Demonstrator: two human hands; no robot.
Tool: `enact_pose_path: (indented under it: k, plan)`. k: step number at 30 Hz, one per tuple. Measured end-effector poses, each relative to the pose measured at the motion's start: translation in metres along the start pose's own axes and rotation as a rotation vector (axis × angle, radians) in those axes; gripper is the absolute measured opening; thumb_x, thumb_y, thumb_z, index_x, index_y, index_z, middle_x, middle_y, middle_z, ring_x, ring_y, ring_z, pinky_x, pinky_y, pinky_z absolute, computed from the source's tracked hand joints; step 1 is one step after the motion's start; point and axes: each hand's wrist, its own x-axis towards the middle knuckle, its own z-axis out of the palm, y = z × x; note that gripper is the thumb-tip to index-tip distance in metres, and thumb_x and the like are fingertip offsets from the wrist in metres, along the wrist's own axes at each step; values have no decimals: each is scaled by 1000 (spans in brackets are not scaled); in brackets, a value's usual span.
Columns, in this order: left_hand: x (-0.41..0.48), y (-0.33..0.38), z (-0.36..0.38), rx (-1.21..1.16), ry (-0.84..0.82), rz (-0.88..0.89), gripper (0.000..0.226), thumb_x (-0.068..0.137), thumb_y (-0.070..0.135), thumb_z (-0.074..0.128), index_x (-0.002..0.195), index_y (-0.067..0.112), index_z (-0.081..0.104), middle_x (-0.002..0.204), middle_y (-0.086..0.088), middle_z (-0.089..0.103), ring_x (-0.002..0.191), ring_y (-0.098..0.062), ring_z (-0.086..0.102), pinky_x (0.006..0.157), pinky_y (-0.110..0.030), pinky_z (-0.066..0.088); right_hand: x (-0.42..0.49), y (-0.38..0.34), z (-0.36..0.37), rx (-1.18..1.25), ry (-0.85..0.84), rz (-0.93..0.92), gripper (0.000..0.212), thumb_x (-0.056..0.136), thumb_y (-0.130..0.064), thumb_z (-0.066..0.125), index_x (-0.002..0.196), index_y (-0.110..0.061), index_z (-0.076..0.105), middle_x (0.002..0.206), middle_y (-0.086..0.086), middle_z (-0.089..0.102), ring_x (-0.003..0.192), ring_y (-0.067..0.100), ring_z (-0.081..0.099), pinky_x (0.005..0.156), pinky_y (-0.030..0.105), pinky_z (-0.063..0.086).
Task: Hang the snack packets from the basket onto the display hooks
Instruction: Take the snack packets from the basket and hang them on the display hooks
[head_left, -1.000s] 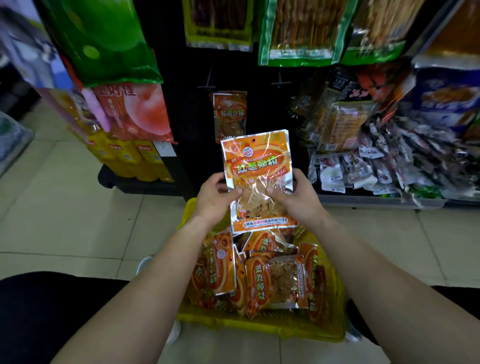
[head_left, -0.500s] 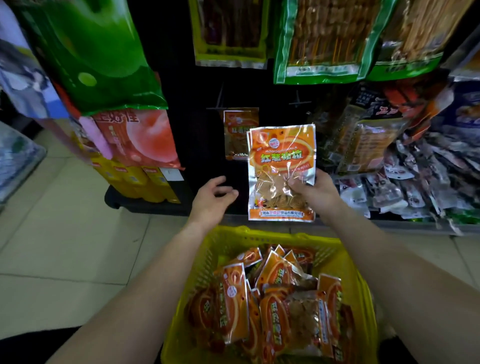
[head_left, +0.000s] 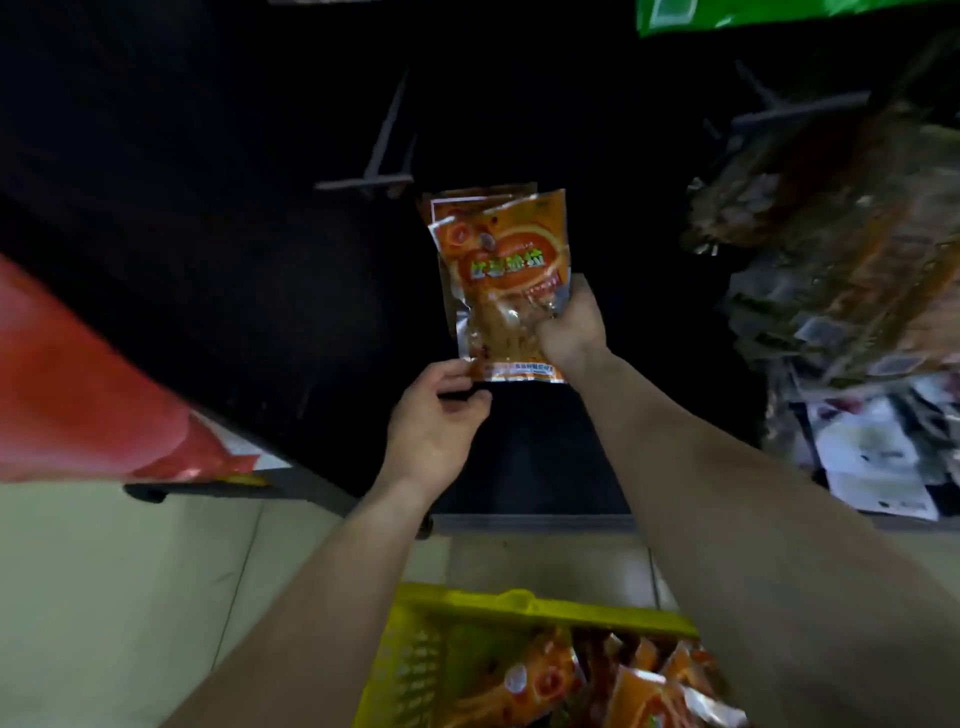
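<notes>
1. Head view: the orange snack packet (head_left: 501, 270) is upright at centre frame. The right hand (head_left: 571, 327) grips its lower right edge with curled fingers, and the left hand (head_left: 434, 426) pinches its bottom left corner.
2. A hook (head_left: 382, 150) juts from the black display panel (head_left: 234, 208), up-left of the packet. At bottom centre, the yellow basket (head_left: 415, 649) stands on pale floor tiles (head_left: 130, 597).

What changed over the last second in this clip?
The orange plastic snack packet went up from over the yellow plastic basket to the dark display panel, in front of a like packet hanging there. The left hand let go, then pinched its lower left corner. The right hand kept its grip.
</notes>
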Motion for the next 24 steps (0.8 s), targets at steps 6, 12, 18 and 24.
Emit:
enact_pose_path:
  k: [6,12,18,24]
  plan:
    - [46,-32,35,-44,9,-21,48,91,24,71,134,33,52,122,14,57,109,-14,62,96,-35,53,37,19,34,-112,-71,-88,55,87,-29,73,135,-18,48,124,5,63,113,24,60,94,39,52]
    - [83,-45,49,-35,-15,36,65,90,16,70,144,40,44,134,12,49,115,-6,56,95,-27,49,36,30,28,-519,59,57,60,80,-62,70,124,-24,53,125,9,56,114,33,58,84,44,54]
    - [106,-43,45,-19,-29,65,81,83,29,72,150,46,29,155,6,33,139,-15,42,111,-44,44,31,32,30,-182,-143,52,51,85,-31,79,129,-16,59,108,-3,67,98,14,63,81,24,49]
    - [121,-41,35,55,-6,42,75,91,21,69,154,35,31,158,3,28,142,-18,37,116,-41,37,29,44,36,-165,-259,25,39,88,-20,72,124,-29,58,114,-4,70,105,14,66,92,28,52]
